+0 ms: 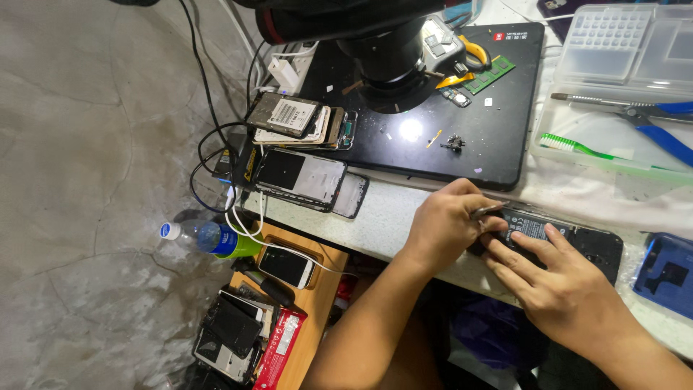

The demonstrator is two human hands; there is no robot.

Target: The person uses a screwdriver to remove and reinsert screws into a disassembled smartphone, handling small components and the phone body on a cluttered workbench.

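Observation:
An opened black phone (595, 245) lies at the front edge of the pale table, its dark battery (530, 225) exposed. My left hand (440, 227) is closed around thin metal tweezers (489, 211), whose tip points at the phone's left end. My right hand (563, 285) comes in from the lower right. Its fingers lie on the battery and its thumb is at the phone's near edge, holding the phone down.
A black mat (462, 130) lies under a microscope (393, 61) behind the hands, with a stack of phones (299, 119) and another phone (299, 177) to the left. At the right are a clear tray (556, 115), a green toothbrush (577, 146) and blue pliers (664, 137). Below left stands a wooden stool (317, 303) near a bottle (206, 237).

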